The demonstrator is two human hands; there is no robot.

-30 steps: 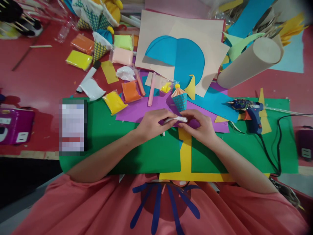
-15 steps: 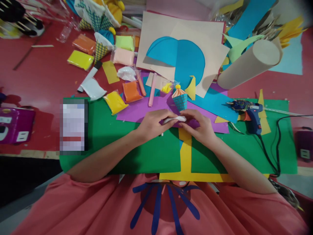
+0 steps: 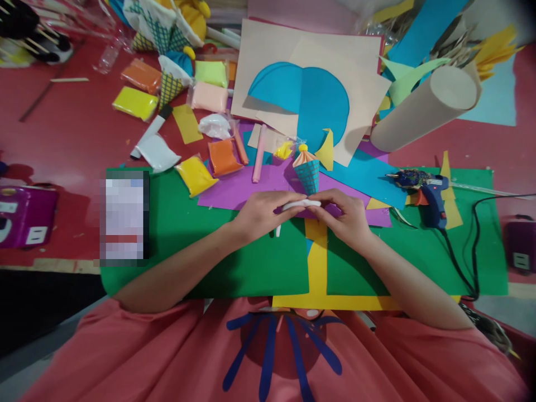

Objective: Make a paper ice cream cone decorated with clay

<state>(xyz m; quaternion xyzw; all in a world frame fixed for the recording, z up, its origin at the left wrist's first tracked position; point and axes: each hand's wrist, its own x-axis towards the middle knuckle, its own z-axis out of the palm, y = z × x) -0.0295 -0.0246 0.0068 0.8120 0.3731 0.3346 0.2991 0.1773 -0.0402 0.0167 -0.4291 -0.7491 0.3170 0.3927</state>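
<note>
Pinching the same white piece [image 3: 311, 203] in their fingertips, the left hand [image 3: 263, 213] and the right hand [image 3: 345, 216] are close together above the purple sheet [image 3: 240, 186], near the cone's [image 3: 307, 173] tip.

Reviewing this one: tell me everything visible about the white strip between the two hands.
The white strip is slim, smooth-looking and matte, perhaps soft clay. It lies roughly crosswise, pinched between the fingertips of the left hand and right hand, which hide parts of it. It sits just on the wearer's side of the small blue cone; whether they touch isn't clear.
</note>
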